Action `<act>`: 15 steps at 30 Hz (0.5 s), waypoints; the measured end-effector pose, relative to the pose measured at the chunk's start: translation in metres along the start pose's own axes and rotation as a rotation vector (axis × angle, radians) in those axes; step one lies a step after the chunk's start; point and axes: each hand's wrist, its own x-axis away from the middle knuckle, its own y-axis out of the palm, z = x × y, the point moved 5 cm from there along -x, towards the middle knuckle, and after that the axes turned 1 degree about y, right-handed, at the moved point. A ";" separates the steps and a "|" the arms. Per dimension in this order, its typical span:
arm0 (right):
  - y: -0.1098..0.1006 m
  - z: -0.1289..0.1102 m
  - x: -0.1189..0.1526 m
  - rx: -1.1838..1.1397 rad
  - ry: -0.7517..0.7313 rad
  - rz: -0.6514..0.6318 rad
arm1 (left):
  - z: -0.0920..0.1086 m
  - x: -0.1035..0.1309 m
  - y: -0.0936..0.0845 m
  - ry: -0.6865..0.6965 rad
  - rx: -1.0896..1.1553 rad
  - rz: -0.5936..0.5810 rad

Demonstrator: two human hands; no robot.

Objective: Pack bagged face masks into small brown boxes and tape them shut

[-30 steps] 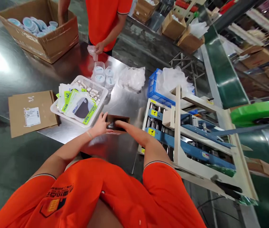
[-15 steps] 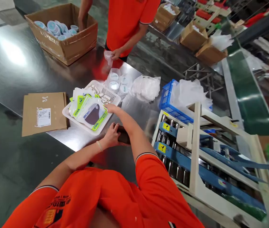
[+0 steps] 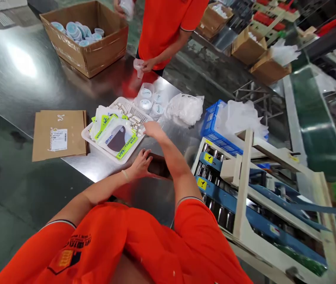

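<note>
Brown cardboard forms a small open box (image 3: 161,169) near the wearer's edge of the shiny steel table (image 3: 67,92). At its left end sits the left hand (image 3: 140,163), thumb and fingers apart and touching the box; I cannot tell whether they clamp it. The right forearm crosses above the box, and the right hand (image 3: 152,129) reaches the right corner of a white plastic basket tray (image 3: 104,153), beside small silvery metal pieces (image 3: 136,119); its fingertips are hidden, so I cannot tell whether they grip anything. White-and-green mask packets (image 3: 119,139) lie piled over the tray's near left part. Flat brown cardboard with a white label (image 3: 43,134) juts past the table's near edge. Beyond the tray's far right edge stand clear lidded tubs (image 3: 145,104), and beside them frosted plastic bags (image 3: 185,110)
</note>
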 end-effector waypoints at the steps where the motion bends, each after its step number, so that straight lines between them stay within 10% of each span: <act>1: -0.009 0.014 0.022 0.042 0.011 -0.001 | -0.002 0.000 0.003 0.015 0.021 0.019; 5: -0.020 0.038 0.110 0.319 -0.074 -0.153 | -0.008 0.000 0.016 0.068 0.063 0.121; 8: -0.010 0.012 0.130 0.372 -0.161 -0.348 | -0.009 -0.001 0.020 0.083 0.025 0.151; 15: -0.012 -0.128 -0.002 0.294 -0.476 0.056 | -0.005 -0.003 0.018 0.081 0.066 0.148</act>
